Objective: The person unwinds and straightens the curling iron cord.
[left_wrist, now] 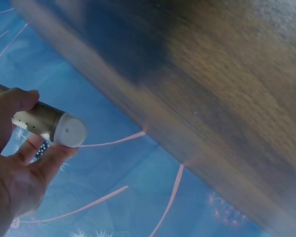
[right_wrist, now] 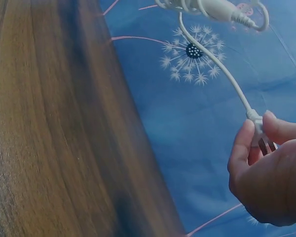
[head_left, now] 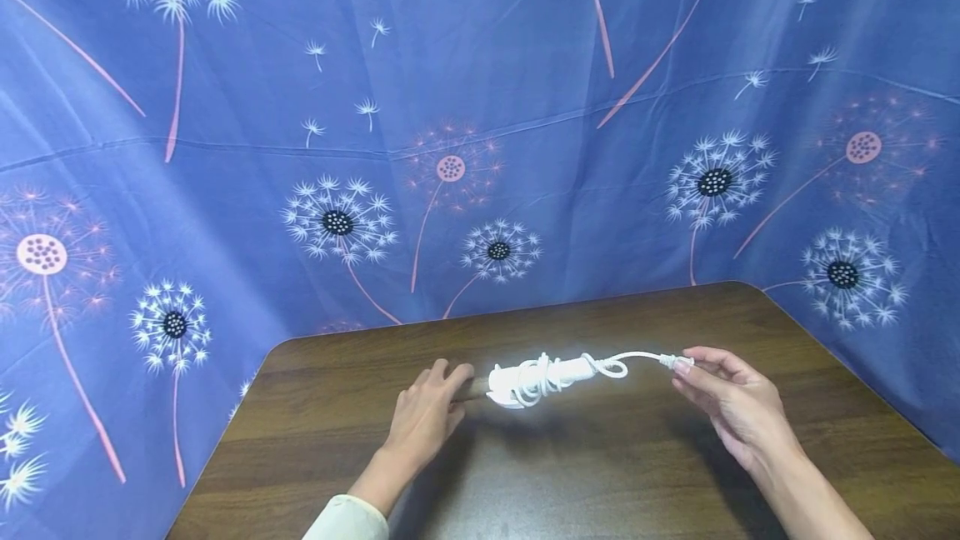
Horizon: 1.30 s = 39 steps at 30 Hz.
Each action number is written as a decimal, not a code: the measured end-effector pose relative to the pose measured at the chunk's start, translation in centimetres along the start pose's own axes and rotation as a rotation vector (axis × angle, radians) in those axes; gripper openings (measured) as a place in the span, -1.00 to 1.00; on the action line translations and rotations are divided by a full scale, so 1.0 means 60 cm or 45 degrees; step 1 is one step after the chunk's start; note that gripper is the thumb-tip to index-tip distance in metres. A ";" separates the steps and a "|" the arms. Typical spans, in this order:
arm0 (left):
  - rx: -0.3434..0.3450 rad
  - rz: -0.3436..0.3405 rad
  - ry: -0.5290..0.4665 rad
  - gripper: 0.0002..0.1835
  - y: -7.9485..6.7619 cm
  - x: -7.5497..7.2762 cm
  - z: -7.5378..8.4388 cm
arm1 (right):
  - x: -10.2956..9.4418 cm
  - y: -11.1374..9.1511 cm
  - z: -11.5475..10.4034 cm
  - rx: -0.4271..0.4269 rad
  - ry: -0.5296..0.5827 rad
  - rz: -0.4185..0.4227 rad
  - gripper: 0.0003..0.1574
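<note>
While a blue cloth (head_left: pixel 570 182) printed with dandelions (head_left: pixel 337 223) hung behind the wooden table (head_left: pixel 570 482), a person held a device (head_left: pixel 557 372) in the air above the tabletop, between two bare hands. At the left, a pale sleeve (head_left: pixel 347 519) ended at the wrist, and the left hand (head_left: pixel 426 417) gripped the device's brownish-gold barrel (left_wrist: pixel 42 117), thumb across one side and fingers against the other, with the white cap (left_wrist: pixel 71 131) projecting past them. Next came the white handle (head_left: pixel 579 369), wrapped in several loose turns of its own white cord (head_left: pixel 637 354). From those turns a free length of the cord curved out rightward to the plug (right_wrist: pixel 256 126), well apart from the handle. The right hand (head_left: pixel 746 411) pinched that plug between thumb and fingers, its two dark prongs (right_wrist: pixel 262 146) lying beyond the fingertips, toward the palm.

The step in hand appeared to be managing the cord: one hand steadied the device, the other controlled the free end. Judging from that hold, the next move called for a firm left grip and a right hand that guided the plug around the handle without snagging or tightening the loops.
</note>
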State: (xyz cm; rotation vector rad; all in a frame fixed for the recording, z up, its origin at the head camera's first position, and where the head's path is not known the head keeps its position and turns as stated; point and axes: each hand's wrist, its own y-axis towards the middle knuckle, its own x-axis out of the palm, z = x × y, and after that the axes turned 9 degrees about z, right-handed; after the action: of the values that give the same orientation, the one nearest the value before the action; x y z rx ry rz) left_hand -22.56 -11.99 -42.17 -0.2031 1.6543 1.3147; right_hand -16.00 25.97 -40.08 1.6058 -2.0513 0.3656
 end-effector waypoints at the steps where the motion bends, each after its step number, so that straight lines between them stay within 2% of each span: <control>1: 0.025 0.006 0.001 -0.39 0.000 0.000 0.000 | -0.001 0.001 0.001 0.002 0.024 0.008 -0.65; 6: 0.130 0.011 0.027 -0.37 -0.003 0.001 -0.001 | 0.002 0.006 -0.001 0.000 0.172 0.059 -0.68; 9: 0.158 0.005 0.075 -0.36 -0.005 0.002 -0.002 | 0.004 0.008 -0.007 -0.011 0.278 0.068 -0.68; 15: 0.130 0.008 0.188 -0.36 -0.005 0.001 -0.009 | 0.007 0.012 -0.025 -0.055 0.416 0.003 -0.64; 20: 0.072 -0.006 0.199 -0.41 -0.003 -0.002 -0.015 | 0.008 0.014 -0.032 -0.056 0.457 -0.034 -0.61; 26: 0.031 0.011 0.232 -0.43 -0.003 -0.007 -0.021 | 0.007 0.010 -0.035 -0.054 0.400 -0.010 -0.63; 34: -0.054 0.001 0.218 -0.48 -0.001 -0.016 -0.034 | 0.008 0.002 -0.042 -0.035 0.105 0.080 -0.67; 37: -0.076 0.017 0.205 -0.48 -0.002 -0.021 -0.041 | 0.006 0.003 -0.044 -0.042 0.108 0.059 -0.67; 39: -0.088 0.028 0.201 -0.48 -0.003 -0.025 -0.046 | 0.003 0.004 -0.045 -0.042 0.167 0.020 -0.67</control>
State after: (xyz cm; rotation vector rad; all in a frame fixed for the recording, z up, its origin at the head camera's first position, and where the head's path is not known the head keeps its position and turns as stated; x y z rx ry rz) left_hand -23.29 -14.94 -41.34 -0.3388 1.7480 1.4039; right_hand -15.65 27.21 -37.70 1.5063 -1.9622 0.4288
